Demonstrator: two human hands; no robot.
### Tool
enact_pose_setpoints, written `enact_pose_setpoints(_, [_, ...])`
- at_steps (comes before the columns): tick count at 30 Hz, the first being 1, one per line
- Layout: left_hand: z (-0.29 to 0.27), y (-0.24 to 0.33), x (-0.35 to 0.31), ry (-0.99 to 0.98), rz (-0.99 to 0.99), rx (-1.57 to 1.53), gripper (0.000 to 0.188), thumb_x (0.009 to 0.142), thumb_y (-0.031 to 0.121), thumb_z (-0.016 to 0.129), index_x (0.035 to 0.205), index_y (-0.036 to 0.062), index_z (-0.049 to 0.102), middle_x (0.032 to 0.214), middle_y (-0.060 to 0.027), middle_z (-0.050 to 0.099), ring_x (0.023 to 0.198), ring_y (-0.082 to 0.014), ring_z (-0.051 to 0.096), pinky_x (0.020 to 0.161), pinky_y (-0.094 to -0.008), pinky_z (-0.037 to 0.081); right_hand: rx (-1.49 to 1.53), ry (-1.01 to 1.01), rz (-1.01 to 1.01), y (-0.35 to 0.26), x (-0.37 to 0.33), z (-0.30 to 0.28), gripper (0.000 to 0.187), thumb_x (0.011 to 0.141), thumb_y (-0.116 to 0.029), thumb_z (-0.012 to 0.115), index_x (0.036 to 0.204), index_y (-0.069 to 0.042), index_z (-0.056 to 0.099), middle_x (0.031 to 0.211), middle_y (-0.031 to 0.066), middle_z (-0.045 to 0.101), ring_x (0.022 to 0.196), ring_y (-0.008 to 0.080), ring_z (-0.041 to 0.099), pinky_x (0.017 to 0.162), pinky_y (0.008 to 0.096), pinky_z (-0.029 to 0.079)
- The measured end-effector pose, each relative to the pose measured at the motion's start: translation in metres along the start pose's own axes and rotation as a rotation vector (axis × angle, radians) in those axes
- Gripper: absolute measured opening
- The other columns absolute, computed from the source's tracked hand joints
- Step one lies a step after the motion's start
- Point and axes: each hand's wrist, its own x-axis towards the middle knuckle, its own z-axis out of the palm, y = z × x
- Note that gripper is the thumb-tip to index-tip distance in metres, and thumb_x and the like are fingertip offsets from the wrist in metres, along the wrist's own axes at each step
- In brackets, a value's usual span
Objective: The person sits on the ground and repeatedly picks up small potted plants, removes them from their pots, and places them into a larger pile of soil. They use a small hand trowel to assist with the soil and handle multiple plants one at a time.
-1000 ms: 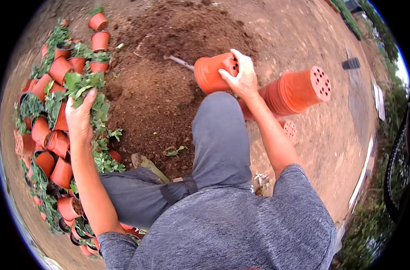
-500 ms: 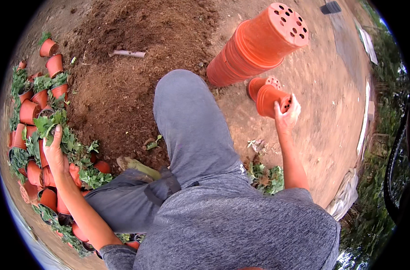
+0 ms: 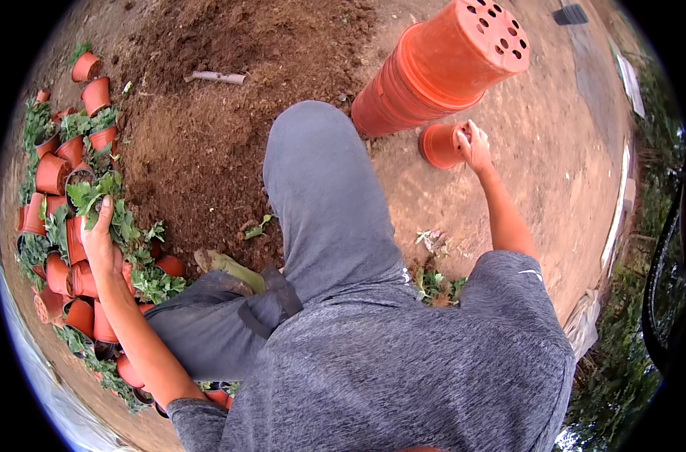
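Orange plastic pot (image 3: 439,145), smooth and tapered, sits upside down on bare brown earth (image 3: 524,218) at the right, its hole-punched base against the person's right hand (image 3: 474,145); those fingers bend in narrowly, though whether they grip or press I cannot tell. Just beyond it stands a stack of matching nested pots (image 3: 433,71), ridged by overlapping rims, with round holes in its upturned end. At the left, the left hand (image 3: 102,245) pinches a green plant (image 3: 91,193) with lobed leaves, beside a jumble of potted plants (image 3: 52,175), many lying on their sides. Between lies crumbly dark soil (image 3: 188,151), with a pale stick-like piece (image 3: 216,77) farther off
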Motion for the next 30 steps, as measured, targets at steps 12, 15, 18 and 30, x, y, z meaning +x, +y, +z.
enact_pose_setpoints(12, [-0.031, 0.001, 0.037, 0.108, 0.323, 0.409, 0.025, 0.084, 0.011, 0.070, 0.107, 0.0052, 0.062, 0.096, -0.0025, 0.067, 0.084, -0.0151, 0.063, 0.071, -0.0296, 0.050, 0.496, -0.063, -0.198, -0.201, -0.118, 0.019, 0.019, 0.090, -0.006, 0.059, 0.107, 0.002, 0.063, 0.088, 0.0109, 0.068, 0.082, 0.0161, 0.066, 0.077, 0.0291, 0.052])
enact_pose_setpoints(15, [-0.052, -0.012, 0.064, 0.250, 0.316, 0.016, 0.039, 0.076, 0.001, 0.075, 0.111, 0.0003, 0.059, 0.098, -0.0059, 0.068, 0.085, -0.0166, 0.062, 0.077, -0.0319, 0.051, 0.614, -0.012, -0.304, -0.246, -0.102, 0.015, 0.018, 0.092, -0.001, 0.055, 0.108, 0.005, 0.062, 0.100, 0.0107, 0.067, 0.090, 0.0168, 0.064, 0.083, 0.0292, 0.050])
enact_pose_setpoints(18, [-0.106, -0.003, 0.031, 0.322, 0.271, -0.032, 0.032, 0.078, 0.001, 0.074, 0.107, 0.0001, 0.059, 0.097, -0.0075, 0.068, 0.080, -0.0182, 0.066, 0.066, -0.0340, 0.056, 0.749, 0.046, -0.365, -0.298, -0.079, -0.012, 0.022, 0.096, -0.005, 0.055, 0.115, 0.004, 0.059, 0.104, 0.0091, 0.065, 0.093, 0.0141, 0.062, 0.083, 0.0268, 0.050])
enact_pose_setpoints(30, [-0.197, -0.186, -0.459, 0.009, -0.964, 0.502, 0.057, 0.069, 0.021, 0.081, 0.120, 0.0086, 0.059, 0.110, -0.0116, 0.064, 0.099, -0.0291, 0.062, 0.079, -0.0418, 0.055, 0.799, -0.324, -0.931, -0.507, -0.028, -0.031, 0.026, 0.099, -0.007, 0.049, 0.123, 0.000, 0.055, 0.104, 0.0063, 0.062, 0.094, 0.0126, 0.059, 0.086, 0.0263, 0.046])
